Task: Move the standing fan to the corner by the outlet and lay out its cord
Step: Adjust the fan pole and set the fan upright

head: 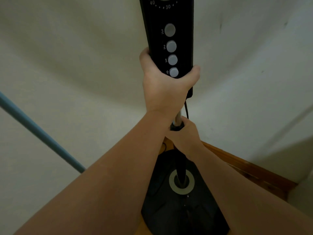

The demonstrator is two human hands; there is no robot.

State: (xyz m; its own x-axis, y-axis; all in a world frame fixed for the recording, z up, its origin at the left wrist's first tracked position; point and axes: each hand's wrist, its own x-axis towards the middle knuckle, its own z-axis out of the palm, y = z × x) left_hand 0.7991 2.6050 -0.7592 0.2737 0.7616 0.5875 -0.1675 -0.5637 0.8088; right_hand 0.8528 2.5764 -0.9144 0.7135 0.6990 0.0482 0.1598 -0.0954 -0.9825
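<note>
Buttons (pixel 171 50) 3-0 line the fan panel (pixel 184 39) the left hand (pixel 166 87) grips; right hand (pixel 187 133) grips pole (pixel 178 117).

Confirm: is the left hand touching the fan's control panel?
Touching. The head view shows the left hand curled round the lower end of the control panel, with skin pressed against both of its edges.

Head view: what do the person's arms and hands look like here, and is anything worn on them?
The left hand and right hand are bare: no gloves, and no ring, watch or bracelet on the parts that show. The left forearm and right forearm are uncovered to the frame's edge; no sleeve is in view.
</note>
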